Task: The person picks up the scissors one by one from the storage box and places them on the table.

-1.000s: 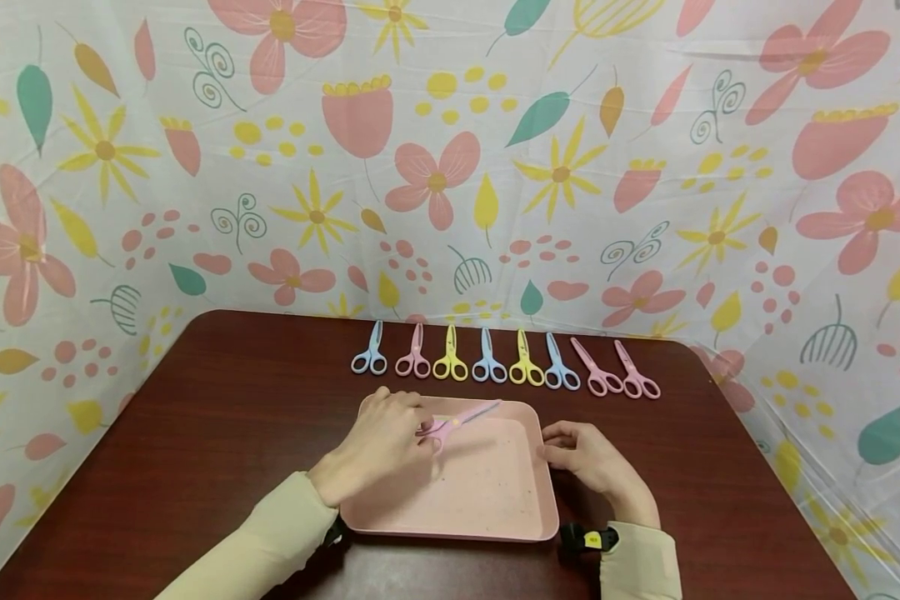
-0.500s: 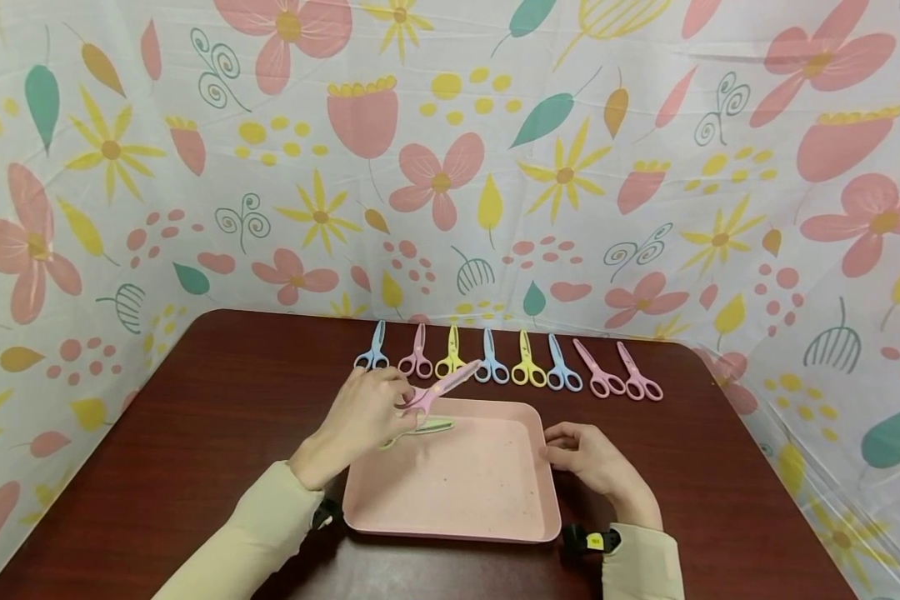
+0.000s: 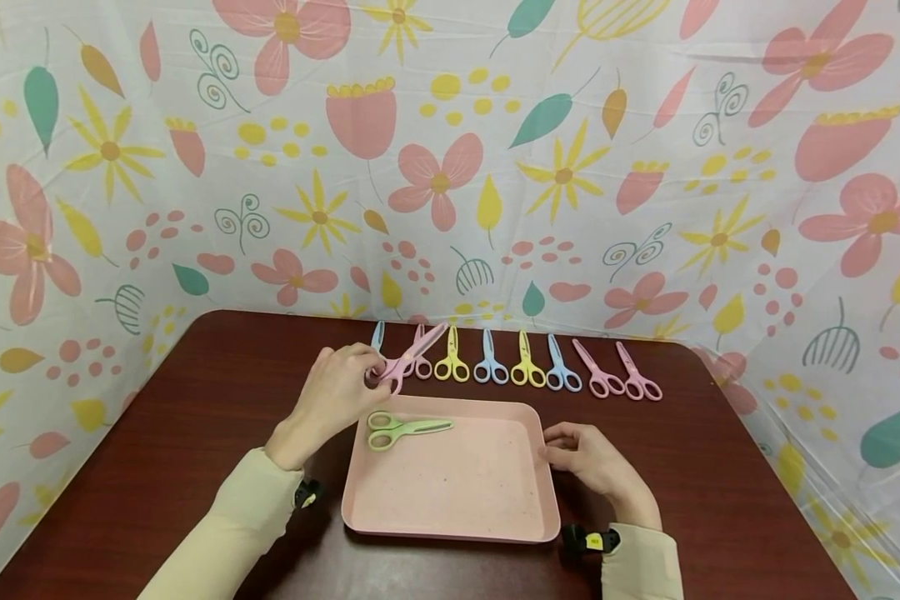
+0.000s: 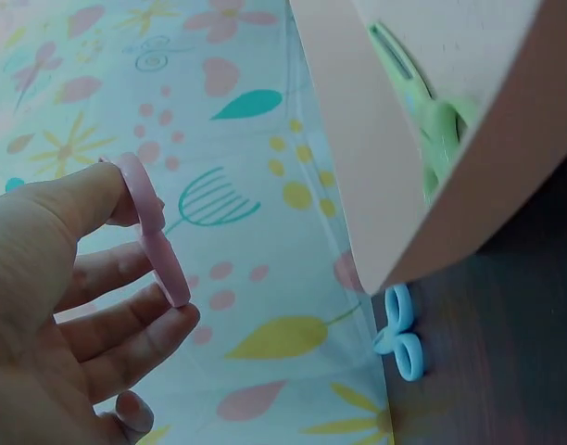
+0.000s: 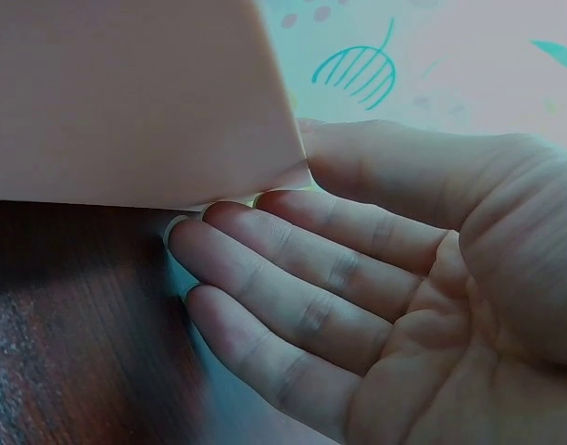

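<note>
In the head view my left hand (image 3: pixel 337 385) holds pink scissors (image 3: pixel 412 358) by the handles, above the tray's far left corner. Their blades point up and away to the right. The left wrist view shows the pink handle loops (image 4: pixel 154 227) between thumb and fingers. The pink tray (image 3: pixel 480 492) lies in front of me with green scissors (image 3: pixel 405 427) inside, near its far left corner. At the tray's right wall is my right hand (image 3: pixel 592 458), its fingertips touching the outside. In the right wrist view these fingers (image 5: pixel 293 278) are extended and relaxed beside the tray.
Along the table's far edge runs a row of several scissors, among them yellow scissors (image 3: pixel 452 354), blue scissors (image 3: pixel 489 358) and pink scissors (image 3: pixel 637 371). The held pair partly covers the row's left end. Behind the dark table (image 3: pixel 195 417) hangs a flowered curtain (image 3: pixel 450 167).
My left hand has lifted the pink scissors out of the tray and carried them left and away toward the row. The green scissors have come into full view. My right hand has stayed put.
</note>
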`<state>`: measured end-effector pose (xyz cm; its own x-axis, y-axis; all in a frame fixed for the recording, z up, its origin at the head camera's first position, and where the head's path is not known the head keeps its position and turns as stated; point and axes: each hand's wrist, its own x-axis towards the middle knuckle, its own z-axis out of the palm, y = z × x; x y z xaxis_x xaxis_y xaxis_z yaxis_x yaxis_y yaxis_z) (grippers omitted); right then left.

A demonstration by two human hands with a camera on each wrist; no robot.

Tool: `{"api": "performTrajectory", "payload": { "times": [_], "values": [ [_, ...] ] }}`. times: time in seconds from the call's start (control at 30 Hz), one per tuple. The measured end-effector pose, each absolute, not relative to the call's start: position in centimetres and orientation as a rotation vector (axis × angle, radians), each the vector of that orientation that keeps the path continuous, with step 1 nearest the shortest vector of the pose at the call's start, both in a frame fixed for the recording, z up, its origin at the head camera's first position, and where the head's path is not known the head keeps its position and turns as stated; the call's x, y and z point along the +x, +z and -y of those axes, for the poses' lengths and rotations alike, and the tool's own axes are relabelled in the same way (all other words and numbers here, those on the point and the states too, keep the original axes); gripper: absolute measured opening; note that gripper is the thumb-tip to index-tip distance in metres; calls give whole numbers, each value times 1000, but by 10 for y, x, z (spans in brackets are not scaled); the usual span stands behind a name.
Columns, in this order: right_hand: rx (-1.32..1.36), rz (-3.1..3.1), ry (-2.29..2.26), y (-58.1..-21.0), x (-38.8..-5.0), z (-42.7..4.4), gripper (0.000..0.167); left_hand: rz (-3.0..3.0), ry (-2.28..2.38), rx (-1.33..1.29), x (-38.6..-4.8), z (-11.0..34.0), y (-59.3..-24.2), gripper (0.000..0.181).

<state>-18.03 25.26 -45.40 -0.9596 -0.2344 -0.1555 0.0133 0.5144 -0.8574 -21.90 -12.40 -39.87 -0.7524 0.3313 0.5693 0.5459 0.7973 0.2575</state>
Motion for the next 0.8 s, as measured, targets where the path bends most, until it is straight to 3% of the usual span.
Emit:
{"api": "performTrajectory", "payload": {
  "times": [0.8],
  "values": [
    [-194,-2477,-1442,-454,-181,-253,30,2567,-604,-386,-248,161,-417,14]
  ]
}}
